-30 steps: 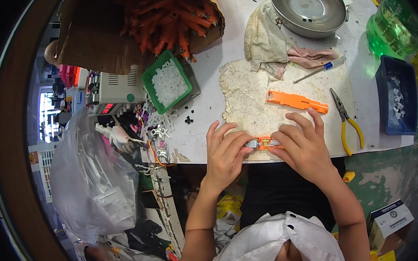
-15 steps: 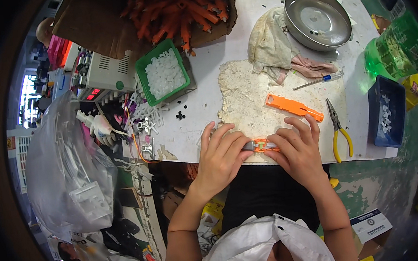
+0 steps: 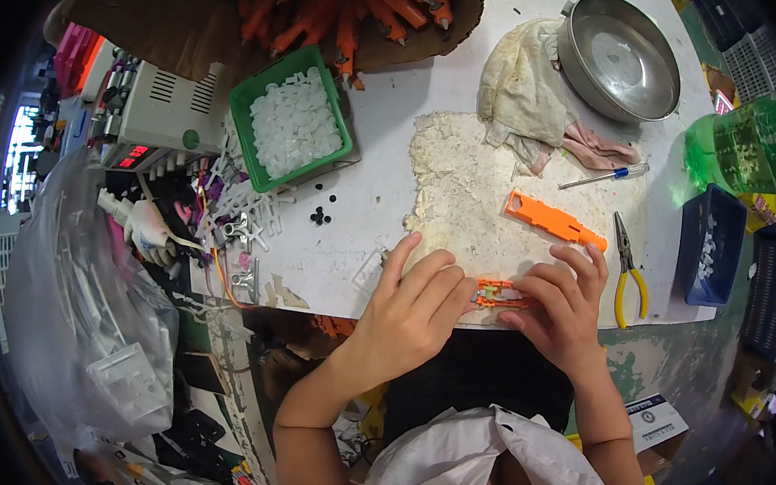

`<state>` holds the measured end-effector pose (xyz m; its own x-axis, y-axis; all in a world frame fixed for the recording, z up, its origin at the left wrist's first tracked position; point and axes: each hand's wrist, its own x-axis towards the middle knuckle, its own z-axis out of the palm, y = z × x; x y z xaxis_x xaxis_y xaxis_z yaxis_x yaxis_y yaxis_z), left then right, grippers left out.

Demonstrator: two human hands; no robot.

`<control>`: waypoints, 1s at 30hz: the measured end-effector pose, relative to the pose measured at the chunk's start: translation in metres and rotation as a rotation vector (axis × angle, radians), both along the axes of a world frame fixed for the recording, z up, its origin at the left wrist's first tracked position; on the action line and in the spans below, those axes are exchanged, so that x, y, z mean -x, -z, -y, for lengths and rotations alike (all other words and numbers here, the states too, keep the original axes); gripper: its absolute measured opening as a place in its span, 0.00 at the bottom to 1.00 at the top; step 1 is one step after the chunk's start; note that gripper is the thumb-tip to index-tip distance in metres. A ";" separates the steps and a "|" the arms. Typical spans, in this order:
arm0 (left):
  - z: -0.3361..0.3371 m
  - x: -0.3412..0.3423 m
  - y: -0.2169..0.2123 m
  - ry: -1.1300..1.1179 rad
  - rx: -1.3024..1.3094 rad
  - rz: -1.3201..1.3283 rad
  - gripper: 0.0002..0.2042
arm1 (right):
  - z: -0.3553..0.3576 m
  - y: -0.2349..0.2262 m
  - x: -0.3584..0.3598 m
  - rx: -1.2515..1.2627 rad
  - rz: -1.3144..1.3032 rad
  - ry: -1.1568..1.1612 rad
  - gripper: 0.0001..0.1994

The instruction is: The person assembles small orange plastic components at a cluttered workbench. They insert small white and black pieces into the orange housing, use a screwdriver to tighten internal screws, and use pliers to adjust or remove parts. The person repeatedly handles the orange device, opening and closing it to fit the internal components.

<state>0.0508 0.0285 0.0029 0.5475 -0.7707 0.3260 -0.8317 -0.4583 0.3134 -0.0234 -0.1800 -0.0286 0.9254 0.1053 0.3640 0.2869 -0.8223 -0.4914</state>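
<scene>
A small orange plastic assembly (image 3: 498,293) with a pale green bit inside lies across the front edge of the table, between my two hands. My left hand (image 3: 412,318) grips its left end with curled fingers; the index finger sticks up and the thumb is hidden. At the other end, my right hand (image 3: 559,306) pinches it between thumb and fingers. Just beyond the right fingertips rests a long flat orange plastic housing (image 3: 550,219). Yellow-handled long-nose pliers (image 3: 627,274) lie to the right of that hand.
A green tray (image 3: 247,153) of white plastic pieces stands at left, near several black bits (image 3: 320,216). Behind is a cardboard box (image 3: 152,24) with orange parts. A rag (image 3: 521,77), metal pan (image 3: 620,60), pen (image 3: 603,176), blue bin (image 3: 715,281) and green bottle (image 3: 754,145) sit rightward.
The view has shifted. My left hand has turned and its fingers have curled further, now covering the grey piece seen earlier at the assembly's left end. My right hand keeps its pinch.
</scene>
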 end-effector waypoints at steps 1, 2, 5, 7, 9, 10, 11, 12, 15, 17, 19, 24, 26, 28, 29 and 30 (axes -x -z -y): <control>-0.001 0.000 0.002 0.000 -0.002 -0.016 0.14 | 0.001 0.000 0.001 0.003 -0.010 0.004 0.17; -0.002 0.000 0.003 0.001 -0.004 -0.031 0.14 | 0.001 0.000 0.001 0.021 -0.025 0.004 0.18; -0.003 -0.001 0.004 0.014 -0.040 0.014 0.13 | 0.002 0.002 0.003 0.035 -0.022 -0.002 0.18; -0.004 -0.002 0.003 0.019 -0.069 0.025 0.13 | 0.002 0.002 0.003 0.007 -0.017 0.017 0.17; -0.004 -0.003 0.001 0.021 -0.085 0.021 0.13 | 0.001 0.001 0.001 -0.009 -0.044 0.033 0.17; -0.004 -0.004 0.001 0.021 -0.087 0.012 0.13 | 0.001 -0.001 -0.001 -0.012 -0.073 0.040 0.17; -0.004 -0.005 0.001 0.021 -0.089 0.002 0.13 | 0.002 -0.002 -0.002 -0.014 -0.102 0.046 0.17; -0.005 -0.006 0.001 0.032 -0.113 0.001 0.13 | 0.002 -0.002 -0.002 -0.003 -0.103 0.039 0.18; -0.005 -0.008 -0.001 0.060 -0.165 -0.011 0.13 | 0.003 -0.001 -0.002 0.018 -0.103 0.021 0.19; -0.005 -0.010 -0.002 0.075 -0.170 -0.031 0.13 | 0.003 -0.001 -0.003 0.018 -0.098 0.015 0.19; -0.005 -0.013 -0.003 0.080 -0.152 -0.094 0.13 | 0.002 0.000 -0.003 0.008 -0.099 0.019 0.19; -0.003 -0.011 0.000 0.040 -0.087 -0.238 0.11 | 0.003 -0.001 -0.004 0.003 -0.110 0.012 0.18; -0.002 -0.011 -0.003 0.002 -0.101 -0.262 0.11 | 0.004 -0.001 -0.004 -0.004 -0.116 0.006 0.18; -0.001 -0.010 -0.005 -0.005 -0.121 -0.260 0.11 | 0.003 -0.001 -0.004 -0.010 -0.114 0.005 0.17; -0.001 -0.010 -0.005 -0.009 -0.131 -0.259 0.12 | 0.003 -0.002 -0.005 -0.013 -0.114 0.004 0.17; -0.001 -0.011 -0.006 -0.007 -0.128 -0.273 0.12 | 0.003 -0.002 -0.005 -0.015 -0.109 0.005 0.17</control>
<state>0.0614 0.0293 0.0090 0.6068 -0.7921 0.0665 -0.7213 -0.5135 0.4648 -0.0188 -0.1831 -0.0271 0.9601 0.0960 0.2626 0.2270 -0.8161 -0.5315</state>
